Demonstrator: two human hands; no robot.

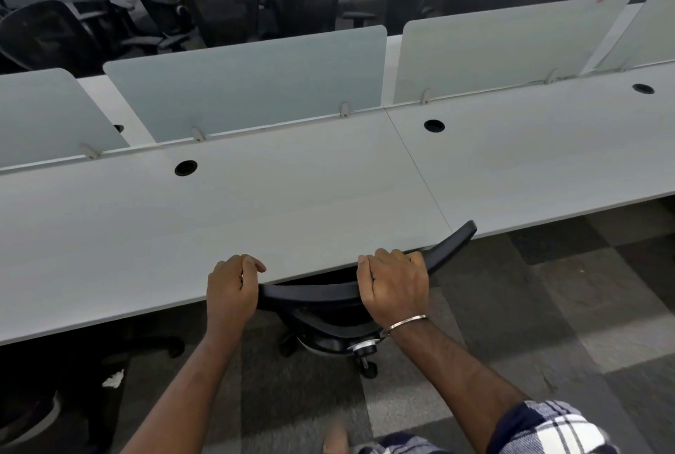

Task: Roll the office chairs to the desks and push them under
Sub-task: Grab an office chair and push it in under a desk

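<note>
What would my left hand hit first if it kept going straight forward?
Probably the desk: the left hand grips the chair back right at the desk's front edge, fingers already over it. Depth is unclear.

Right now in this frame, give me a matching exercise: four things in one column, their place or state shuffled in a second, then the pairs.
Things:
1. left hand
2. right hand
3. bracelet
4. cable hole

Places or states:
A. set in the desk top
B. grips the chair back at its right part
C. on the right wrist
D. curled on the chair back's left end

Pairs: 1-D, 2-B, 3-C, 4-A
</note>
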